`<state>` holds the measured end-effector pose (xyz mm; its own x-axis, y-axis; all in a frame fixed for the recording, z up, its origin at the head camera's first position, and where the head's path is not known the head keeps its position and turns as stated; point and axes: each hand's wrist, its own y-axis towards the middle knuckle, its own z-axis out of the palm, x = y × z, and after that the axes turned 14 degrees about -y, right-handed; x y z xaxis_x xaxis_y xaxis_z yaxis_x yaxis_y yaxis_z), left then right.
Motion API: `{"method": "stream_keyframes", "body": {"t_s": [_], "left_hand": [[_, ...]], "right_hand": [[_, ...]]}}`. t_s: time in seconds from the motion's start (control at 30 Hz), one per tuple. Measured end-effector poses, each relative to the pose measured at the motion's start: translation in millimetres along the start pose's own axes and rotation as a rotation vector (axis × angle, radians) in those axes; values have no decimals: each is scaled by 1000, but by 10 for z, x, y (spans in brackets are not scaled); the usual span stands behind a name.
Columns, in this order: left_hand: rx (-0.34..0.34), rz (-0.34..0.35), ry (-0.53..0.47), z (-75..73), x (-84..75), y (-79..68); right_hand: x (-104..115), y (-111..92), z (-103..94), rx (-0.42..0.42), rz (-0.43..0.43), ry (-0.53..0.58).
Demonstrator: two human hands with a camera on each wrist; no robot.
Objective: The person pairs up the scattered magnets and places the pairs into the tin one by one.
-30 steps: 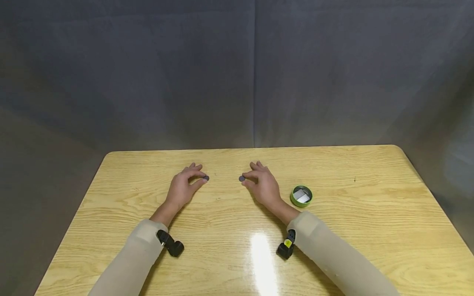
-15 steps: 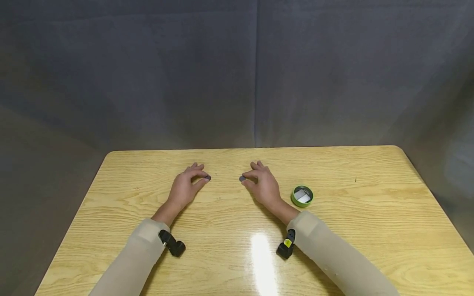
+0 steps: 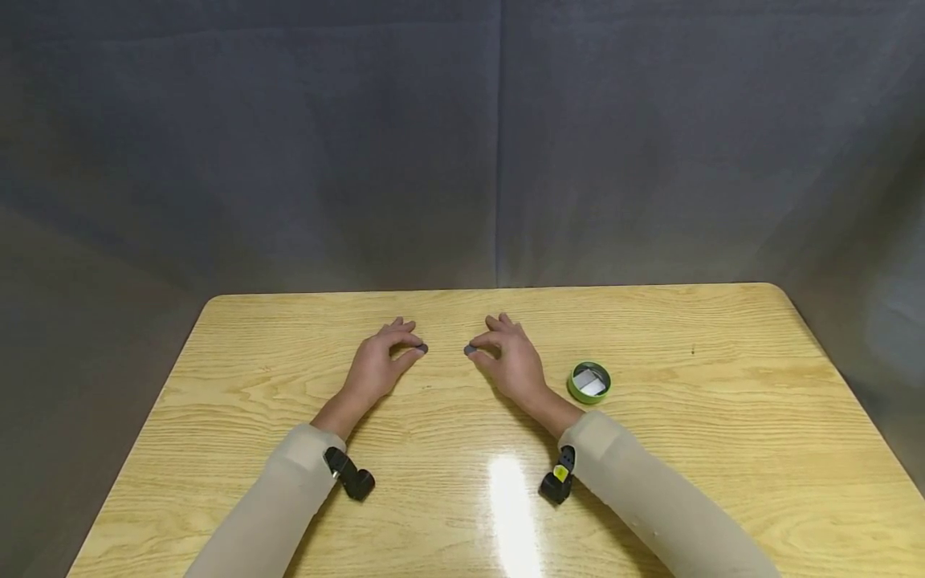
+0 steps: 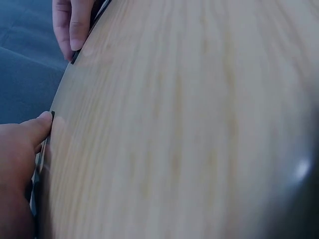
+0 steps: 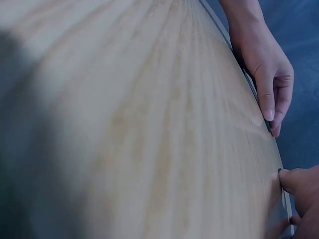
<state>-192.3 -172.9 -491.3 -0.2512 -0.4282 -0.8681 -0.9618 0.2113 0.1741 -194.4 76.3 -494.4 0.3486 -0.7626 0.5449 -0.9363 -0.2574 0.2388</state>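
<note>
Just above or on the wooden table, my left hand (image 3: 372, 368) pinches a small dark round disc (image 3: 424, 348) between thumb and index finger. Facing it, my right hand (image 3: 515, 368) pinches a similar disc (image 3: 470, 350) by its edge. A short gap separates the two discs. In the left wrist view my left thumb sits against a thin dark disc edge (image 4: 53, 115), with the right hand (image 4: 75, 27) farther off. From the right wrist, the disc edge (image 5: 280, 176) shows beside my right thumb. Fingers partly hide both discs.
To the right of my right hand stands a round green-rimmed tin (image 3: 572, 394) holding several pale, shiny flat pieces. The wooden table (image 3: 426, 449) has rounded far corners, and a dark grey curtain (image 3: 361, 160) hangs behind it.
My left hand has slid to the right with its disc, narrowing the gap between the discs. The right hand has barely shifted, and the tin has stayed put.
</note>
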Motion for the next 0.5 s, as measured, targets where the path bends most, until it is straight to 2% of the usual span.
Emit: {"method": "stream_keyframes", "body": {"t_s": [0.23, 0.5], "left_hand": [[21, 11, -6, 45, -20, 13], [30, 32, 4, 96, -56, 27]], "right_hand": [[132, 38, 63, 27, -41, 10], [200, 88, 121, 63, -17, 12]]}}
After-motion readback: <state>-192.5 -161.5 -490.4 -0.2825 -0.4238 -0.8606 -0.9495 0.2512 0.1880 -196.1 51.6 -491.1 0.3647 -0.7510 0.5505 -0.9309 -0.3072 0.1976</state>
